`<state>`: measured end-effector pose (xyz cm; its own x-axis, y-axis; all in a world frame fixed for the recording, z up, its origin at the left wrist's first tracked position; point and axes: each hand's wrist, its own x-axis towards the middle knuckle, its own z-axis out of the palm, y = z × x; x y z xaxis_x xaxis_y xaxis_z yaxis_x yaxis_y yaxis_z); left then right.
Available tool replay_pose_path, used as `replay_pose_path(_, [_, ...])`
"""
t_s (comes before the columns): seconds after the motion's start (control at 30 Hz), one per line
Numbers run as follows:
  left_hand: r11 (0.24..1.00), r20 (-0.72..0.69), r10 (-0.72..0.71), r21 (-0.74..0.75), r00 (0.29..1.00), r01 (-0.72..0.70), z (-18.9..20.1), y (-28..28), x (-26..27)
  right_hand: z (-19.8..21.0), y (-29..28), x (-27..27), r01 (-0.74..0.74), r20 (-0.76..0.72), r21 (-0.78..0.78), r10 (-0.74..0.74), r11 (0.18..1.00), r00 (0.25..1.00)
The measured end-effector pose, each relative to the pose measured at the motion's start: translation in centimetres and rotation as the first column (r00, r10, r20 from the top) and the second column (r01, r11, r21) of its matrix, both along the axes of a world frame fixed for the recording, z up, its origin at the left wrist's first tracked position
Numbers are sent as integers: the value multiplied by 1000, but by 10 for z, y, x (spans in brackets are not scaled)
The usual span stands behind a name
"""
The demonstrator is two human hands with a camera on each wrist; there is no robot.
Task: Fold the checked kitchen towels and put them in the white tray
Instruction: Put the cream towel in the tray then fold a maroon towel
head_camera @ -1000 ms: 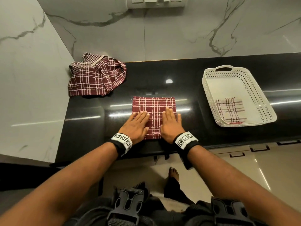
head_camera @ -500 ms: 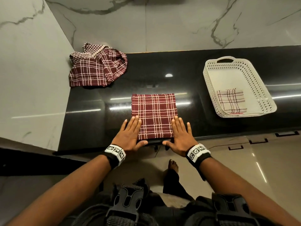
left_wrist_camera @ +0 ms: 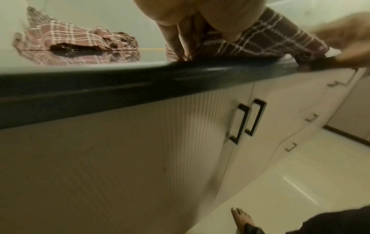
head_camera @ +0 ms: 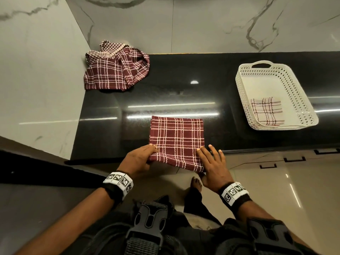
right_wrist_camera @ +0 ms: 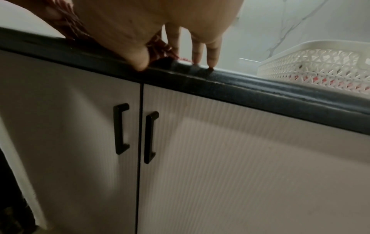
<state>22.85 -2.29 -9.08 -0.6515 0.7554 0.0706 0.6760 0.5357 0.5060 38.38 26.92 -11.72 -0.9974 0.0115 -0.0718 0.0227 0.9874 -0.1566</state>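
Note:
A folded maroon checked towel lies on the black counter, with its near edge pulled past the counter's front edge. My left hand pinches the near-left corner, thumb on top. My right hand pinches the near-right corner, its other fingers spread on the counter edge. In the left wrist view the fingers curl under the towel. In the right wrist view fingertips touch the counter edge beside the towel. The white tray at the right holds a folded light checked towel.
A heap of unfolded checked towels sits in the back-left corner against the marble wall. Cabinet doors with black handles are below the counter. A bare foot stands on the tiled floor.
Both hands slid back from the middle of the towel to its near corners and took hold of them. The near edge now hangs past the counter edge.

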Motion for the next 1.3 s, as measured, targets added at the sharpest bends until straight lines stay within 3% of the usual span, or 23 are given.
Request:
replay_pose_path(0.2, [994, 74, 12, -111, 997, -4, 13, 0, -8, 3, -15, -11, -43, 42, 28, 42, 999, 998])
replay_pose_path(0.27, [980, 135, 38, -201, 990, -11, 18, 1, -14, 10, -13, -16, -6, -4, -26, 6, 1000, 1000])
replay_pose_path(0.33, [971, 197, 88, -238, 976, -40, 22, 3, -22, 18, -6, -21, 36, -25, -183, -42, 982, 999])
replay_pose_path(0.4, [980, 266, 157, -158, 951, -117, 22, 5, -29, 27, 5, -28, 104, -3, -408, -115, 907, 993])
replay_pose_path(0.5, [967, 386, 237, -7, 892, -254, 21, 16, -39, 38, 18, -48, 253, 63, -696, -294, 672, 954])
replay_pose_path(0.57, [939, 401, 297, 40, 867, -341, 23, 27, -47, 42, 20, -65, 345, 134, -775, -396, 529, 908])
replay_pose_path(0.6, [928, 390, 326, 40, 861, -370, 22, 33, -52, 43, 20, -75, 382, 154, -778, -439, 498, 885])
replay_pose_path(0.83, [850, 176, 524, -164, 833, -500, 15, 74, -69, 24, 12, -113, 584, 179, -611, -626, 534, 759])
replay_pose_path(1.07, [822, -10, 548, -176, 836, -541, 5, 84, -62, 31, 9, -128, 549, 132, -385, -544, 742, 829])
replay_pose_path(1.3, [780, 0, 595, -239, 803, -578, 1, 89, -69, 27, 12, -140, 592, 172, -278, -567, 756, 806])
